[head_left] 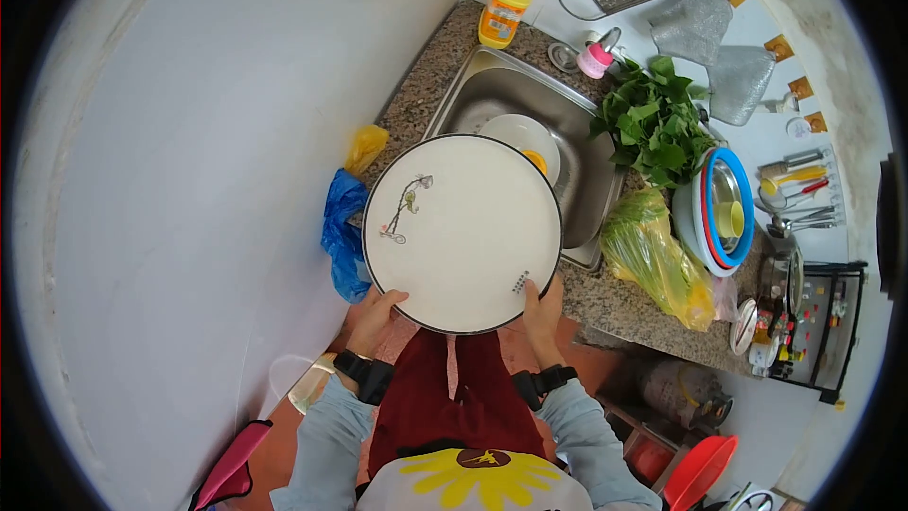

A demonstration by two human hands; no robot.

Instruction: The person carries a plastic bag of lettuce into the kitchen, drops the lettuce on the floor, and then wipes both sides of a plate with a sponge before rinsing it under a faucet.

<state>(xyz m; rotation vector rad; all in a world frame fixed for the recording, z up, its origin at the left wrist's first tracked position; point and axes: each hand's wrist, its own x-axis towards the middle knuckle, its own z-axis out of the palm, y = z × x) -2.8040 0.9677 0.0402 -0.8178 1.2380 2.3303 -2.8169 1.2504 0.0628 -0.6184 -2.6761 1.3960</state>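
A large round white tray with a dark rim and a small drawn figure is held level in front of me. My left hand grips its lower left edge, thumb on top and the other fingers mostly hidden below. At the lower right edge, my right hand grips it the same way. Behind the tray lies the steel sink, partly covered by it. A white plate with something orange on it sits in the sink.
Leafy greens, a bag of vegetables and stacked basins stand right of the sink. A yellow bottle is at the back corner. Blue plastic bags hang at the counter's left edge. A wall rises on the left.
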